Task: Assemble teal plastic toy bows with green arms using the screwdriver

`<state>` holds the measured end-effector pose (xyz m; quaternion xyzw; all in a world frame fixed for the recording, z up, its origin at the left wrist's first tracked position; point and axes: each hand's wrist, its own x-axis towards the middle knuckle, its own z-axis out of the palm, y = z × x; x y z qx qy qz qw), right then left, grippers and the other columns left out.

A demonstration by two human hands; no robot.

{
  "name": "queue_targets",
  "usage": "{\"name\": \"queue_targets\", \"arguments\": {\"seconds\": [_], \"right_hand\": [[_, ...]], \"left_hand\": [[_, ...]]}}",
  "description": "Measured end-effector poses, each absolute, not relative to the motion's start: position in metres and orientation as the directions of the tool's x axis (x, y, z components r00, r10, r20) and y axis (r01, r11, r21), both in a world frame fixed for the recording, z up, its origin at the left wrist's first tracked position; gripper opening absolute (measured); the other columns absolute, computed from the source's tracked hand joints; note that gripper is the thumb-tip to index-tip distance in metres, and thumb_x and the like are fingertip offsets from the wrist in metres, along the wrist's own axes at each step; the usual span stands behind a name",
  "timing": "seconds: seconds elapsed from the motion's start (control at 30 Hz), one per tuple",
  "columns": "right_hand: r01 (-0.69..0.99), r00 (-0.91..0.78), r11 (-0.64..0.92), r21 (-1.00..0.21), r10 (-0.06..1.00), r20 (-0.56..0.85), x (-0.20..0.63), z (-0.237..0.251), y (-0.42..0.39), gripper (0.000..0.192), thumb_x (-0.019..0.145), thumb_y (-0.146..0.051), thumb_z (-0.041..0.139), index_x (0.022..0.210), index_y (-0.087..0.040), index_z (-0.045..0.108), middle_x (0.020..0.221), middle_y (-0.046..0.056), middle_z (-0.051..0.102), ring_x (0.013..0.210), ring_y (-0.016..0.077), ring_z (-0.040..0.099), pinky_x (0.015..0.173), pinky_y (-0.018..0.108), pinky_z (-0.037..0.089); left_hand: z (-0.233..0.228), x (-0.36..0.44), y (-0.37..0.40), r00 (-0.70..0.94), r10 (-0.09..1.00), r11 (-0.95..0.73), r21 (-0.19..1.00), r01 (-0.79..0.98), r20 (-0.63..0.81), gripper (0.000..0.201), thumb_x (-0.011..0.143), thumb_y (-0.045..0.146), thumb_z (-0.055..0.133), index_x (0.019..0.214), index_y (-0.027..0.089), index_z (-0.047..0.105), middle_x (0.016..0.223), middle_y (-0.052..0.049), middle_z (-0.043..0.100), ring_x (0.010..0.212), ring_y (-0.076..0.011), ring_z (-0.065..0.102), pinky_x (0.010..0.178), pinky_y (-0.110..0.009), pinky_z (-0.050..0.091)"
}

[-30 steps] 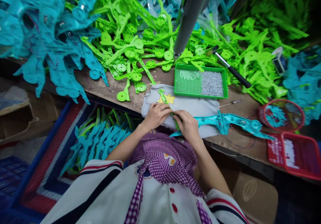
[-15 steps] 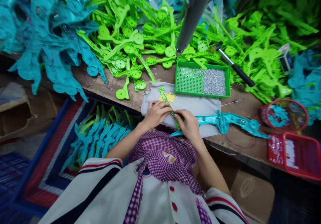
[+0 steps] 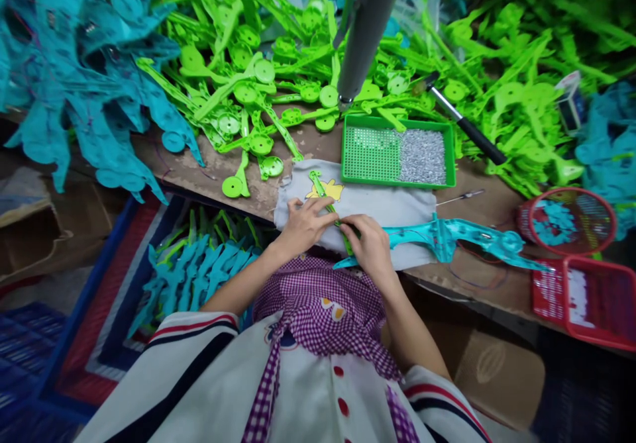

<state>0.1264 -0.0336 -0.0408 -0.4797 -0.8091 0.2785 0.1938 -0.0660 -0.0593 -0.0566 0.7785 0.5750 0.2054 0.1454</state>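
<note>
Both hands at work on a slim green strip (image 3: 317, 183) slanting from 11 to 5 o'clock over a grey cloth (image 3: 385, 203).
The left hand (image 3: 304, 223) lays bent fingers across the strip from 9 o'clock, though whether it grips cannot be told; the right hand (image 3: 371, 241) pinches the lower part between thumb and fingers, at 4 o'clock. Past it, a teal bow-shaped piece (image 3: 444, 239) stretches towards 3 o'clock. Between 1 and 2 sits a green basket (image 3: 370, 153) part-filled with small silvery bits, a hammer (image 3: 467, 125) beyond at 2; a round red basket (image 3: 599, 221) stands at 3, heaped green parts (image 3: 258, 89) at 11.
</note>
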Motion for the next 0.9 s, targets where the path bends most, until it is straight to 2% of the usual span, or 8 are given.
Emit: {"name": "queue_targets", "arguments": {"seconds": [0.2,0.33,0.47,0.63,0.77,0.9], "right_hand": [[0.673,-0.46,0.375,-0.638,0.887,0.036,0.126,-0.041,-0.034,0.025,0.1,-0.036,0.048,0.098,-0.023,0.07,0.099,0.009,0.074,0.095,0.0261,0.066,0.084,0.04,0.051],[0.644,-0.458,0.363,-0.673,0.888,0.04,0.126,-0.04,-0.032,0.025,0.1,-0.038,0.049,0.099,-0.023,0.069,0.098,0.009,0.074,0.094,0.0254,0.067,0.085,0.04,0.052],[0.608,-0.464,0.341,-0.717,0.885,0.028,0.128,-0.04,-0.03,0.026,0.1,-0.039,0.049,0.101,-0.022,0.068,0.1,0.01,0.073,0.096,0.0248,0.067,0.087,0.04,0.053],[0.565,-0.467,0.321,-0.76,0.884,0.026,0.135,-0.032,-0.029,0.025,0.098,-0.038,0.053,0.107,-0.02,0.067,0.106,0.011,0.073,0.101,0.0241,0.068,0.09,0.039,0.054],[0.536,-0.424,0.328,-0.778,0.901,0.088,0.139,-0.025,-0.027,0.024,0.098,-0.04,0.053,0.109,-0.023,0.067,0.108,0.009,0.072,0.103,0.0231,0.068,0.092,0.039,0.054],[0.577,-0.481,0.401,-0.711,0.871,0.101,0.134,-0.03,-0.021,0.025,0.099,-0.04,0.052,0.106,-0.021,0.067,0.107,0.011,0.072,0.104,0.0257,0.068,0.092,0.043,0.053]], "left_hand": [[-0.059,-0.07,-0.059,0.262,0.952,-0.306,0.48,0.822,0.158,0.024,0.098,0.024,0.058,0.112,0.035,0.073,0.142,-0.006,0.06,0.125,-0.0305,0.055,0.098,-0.053,0.034],[-0.063,-0.072,-0.057,0.245,0.95,-0.311,0.514,0.799,0.194,0.019,0.098,0.03,0.059,0.109,0.032,0.074,0.142,-0.007,0.06,0.125,-0.0287,0.057,0.101,-0.051,0.035],[-0.065,-0.071,-0.056,0.135,0.943,-0.295,0.575,0.763,0.304,0.017,0.096,0.033,0.064,0.11,0.027,0.073,0.135,-0.009,0.062,0.12,-0.0256,0.06,0.101,-0.049,0.038],[-0.065,-0.079,-0.06,-0.044,0.937,-0.223,0.694,0.685,0.345,0.018,0.096,0.033,0.063,0.109,0.022,0.069,0.122,-0.008,0.064,0.116,-0.0207,0.062,0.101,-0.041,0.047],[-0.062,-0.088,-0.067,-0.147,0.915,-0.145,0.646,0.75,0.376,0.013,0.097,0.028,0.06,0.105,0.022,0.07,0.115,-0.006,0.068,0.111,-0.0207,0.063,0.099,-0.041,0.047],[-0.062,-0.09,-0.065,-0.151,0.925,-0.077,0.561,0.825,0.349,0.015,0.097,0.03,0.062,0.104,0.025,0.073,0.116,-0.006,0.07,0.11,-0.024,0.062,0.098,-0.045,0.042]]}}
